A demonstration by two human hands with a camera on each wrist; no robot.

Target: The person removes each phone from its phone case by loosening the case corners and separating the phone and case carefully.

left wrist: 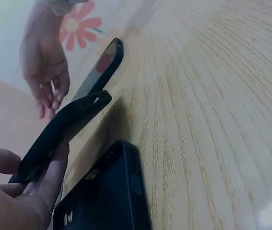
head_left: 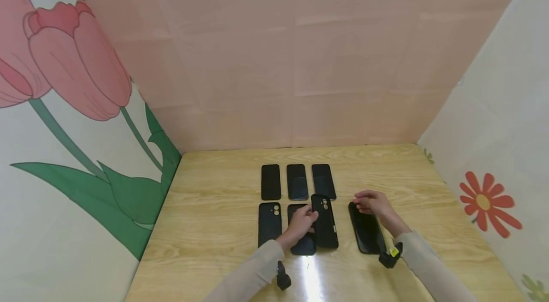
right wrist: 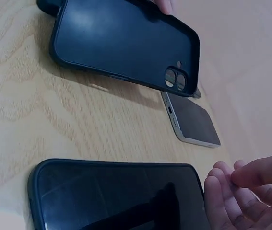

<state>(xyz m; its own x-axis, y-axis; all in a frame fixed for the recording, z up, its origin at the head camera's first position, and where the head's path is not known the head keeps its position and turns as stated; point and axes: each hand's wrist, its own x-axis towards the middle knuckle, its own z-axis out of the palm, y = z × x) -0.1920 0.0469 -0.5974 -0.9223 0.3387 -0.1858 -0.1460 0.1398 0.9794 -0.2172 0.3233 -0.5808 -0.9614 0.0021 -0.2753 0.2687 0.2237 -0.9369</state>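
Spanning the near part of the wood-grain worktop [head_left: 206,226], two pale sleeves [head_left: 250,271] end at wrists that each carry a small black camera [head_left: 390,257], and a bright streak of light [head_left: 311,278] gleams between them. On the right lies a smartphone in a black case [head_left: 370,236], screen up, with reflections across its dark glass. Left of it, beyond the left sleeve, a black phone case with camera cutouts [head_left: 269,226] lies flat. Just beside that, a second black case [head_left: 303,246] shows its hollow inside, partly hidden under the left hand [head_left: 300,223]. The thumb and fingers of that hand pinch the left edge of a third black case [head_left: 327,228], which is tilted and raised off the worktop, camera openings toward its far end, hollow side facing the right wrist's camera. The right hand [head_left: 375,203] is at the far end of the smartphone, its fingers loosely curled with the thumb close to them, holding nothing; whether the fingertips touch the phone, I cannot tell.

Farther back, three dark phones [head_left: 298,182] lie in a row; in the head view the raised case overlaps the near end of the rightmost. Behind stand a creased pink backdrop [head_left: 291,64], a tulip-printed panel [head_left: 81,59] on the left and a white panel with a red flower [head_left: 483,202] on the right.
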